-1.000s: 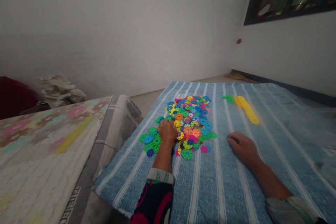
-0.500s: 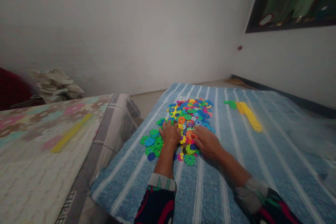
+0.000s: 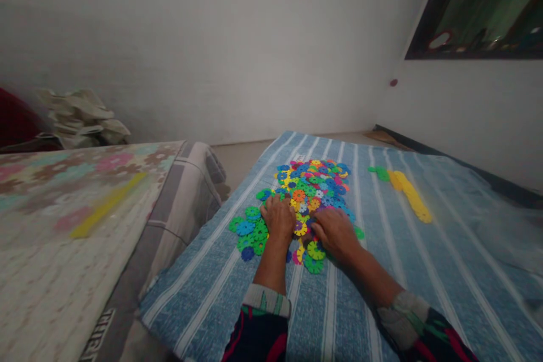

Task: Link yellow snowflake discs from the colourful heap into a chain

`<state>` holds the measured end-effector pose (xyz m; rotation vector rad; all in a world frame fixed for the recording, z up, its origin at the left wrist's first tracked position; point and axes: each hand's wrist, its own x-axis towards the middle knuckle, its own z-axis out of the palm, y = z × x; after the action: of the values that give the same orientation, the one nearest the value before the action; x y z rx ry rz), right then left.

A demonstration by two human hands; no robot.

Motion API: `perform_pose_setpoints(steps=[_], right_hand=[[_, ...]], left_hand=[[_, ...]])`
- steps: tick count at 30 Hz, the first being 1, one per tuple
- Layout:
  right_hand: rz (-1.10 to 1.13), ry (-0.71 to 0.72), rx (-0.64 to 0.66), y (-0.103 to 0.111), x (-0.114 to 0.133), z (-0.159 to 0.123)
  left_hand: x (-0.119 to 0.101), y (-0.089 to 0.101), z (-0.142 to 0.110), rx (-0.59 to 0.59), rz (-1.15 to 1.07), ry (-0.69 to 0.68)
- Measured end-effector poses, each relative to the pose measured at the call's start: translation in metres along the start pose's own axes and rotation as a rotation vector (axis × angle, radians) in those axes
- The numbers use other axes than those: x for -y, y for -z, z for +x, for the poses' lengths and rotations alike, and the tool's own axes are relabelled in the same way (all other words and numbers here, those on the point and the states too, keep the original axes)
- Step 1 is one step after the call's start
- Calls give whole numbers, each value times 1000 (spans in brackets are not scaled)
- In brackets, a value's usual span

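A heap of small flat plastic discs [image 3: 311, 186] in many colours lies on a blue striped cloth [image 3: 382, 271]. My left hand [image 3: 279, 216] rests palm down on the heap's near left side, fingers curled over the discs. Right beside it, my right hand [image 3: 335, 232] lies on the near right part of the heap, fingers bent into the pieces. Whether either hand grips a disc is hidden under the fingers. A joined row of yellow discs [image 3: 410, 195] with a green piece [image 3: 379, 172] at its far end lies apart to the right.
A mattress with a flowered cover [image 3: 63, 237] stands to the left, its grey edge [image 3: 178, 198] next to the cloth. Crumpled pale fabric [image 3: 80, 116] sits by the white wall. A dark-framed window [image 3: 483, 11] is at the upper right.
My right hand moved left from the bare cloth onto the heap of discs and has settled a little nearer. My left hand stayed on the heap. The view drifted slightly.
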<state>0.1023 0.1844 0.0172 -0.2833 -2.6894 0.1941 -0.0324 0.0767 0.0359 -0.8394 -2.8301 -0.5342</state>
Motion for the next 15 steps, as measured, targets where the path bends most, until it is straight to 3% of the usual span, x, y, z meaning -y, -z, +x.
perform_pose_setpoints(steps=[4,8,15], right_hand=[[-72,-70,-44,3,-3,26],[-180,-147,14,0,-6,47],[-201,-113,103,-5,-20,49]], left_hand=[[2,-1,1,-27,-27,10],[1,6,-1,14,-27,1],[-2,11,-3,104,-57,-69]])
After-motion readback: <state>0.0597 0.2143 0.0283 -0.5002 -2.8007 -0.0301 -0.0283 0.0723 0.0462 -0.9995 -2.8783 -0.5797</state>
